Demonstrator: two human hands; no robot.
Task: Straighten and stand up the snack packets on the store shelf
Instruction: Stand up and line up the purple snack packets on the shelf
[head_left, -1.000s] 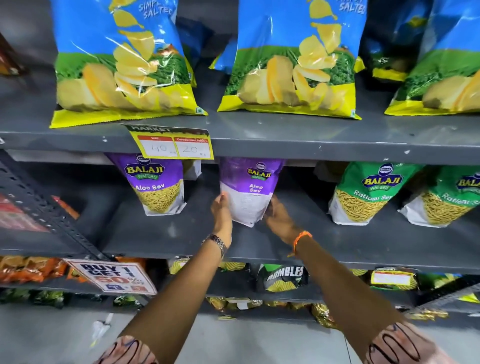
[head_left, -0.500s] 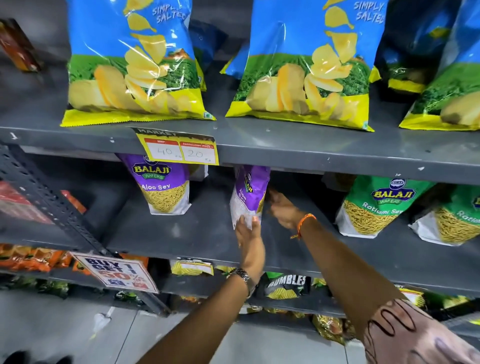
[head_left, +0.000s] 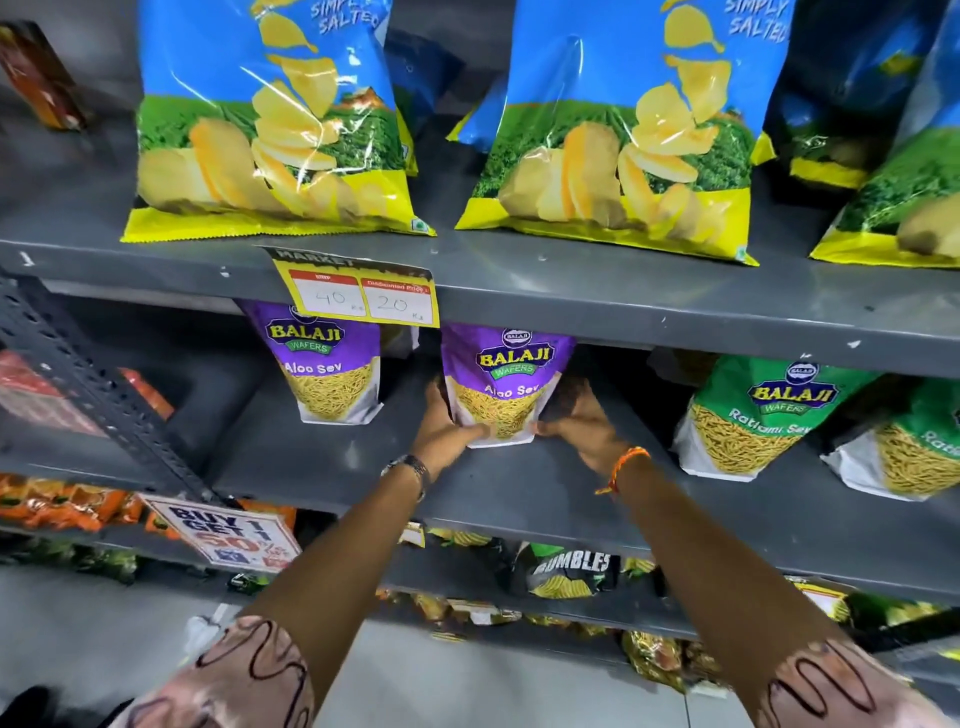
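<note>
A purple Aloo Sev packet stands upright on the grey middle shelf, its front facing me. My left hand grips its lower left edge and my right hand grips its lower right edge, thumbs meeting at the packet's bottom. A second purple Aloo Sev packet stands upright to the left. Two green Ratlami Sev packets lean at the right of the same shelf.
Large blue salted chips bags stand on the upper shelf. A yellow price tag hangs from its edge. Below are a Bumbles packet, several small packets and a buy-one-get-one sign. A slotted upright stands left.
The middle purple packet was turned edge-on half a second ago and now faces front. Both hands moved back to its lower corners.
</note>
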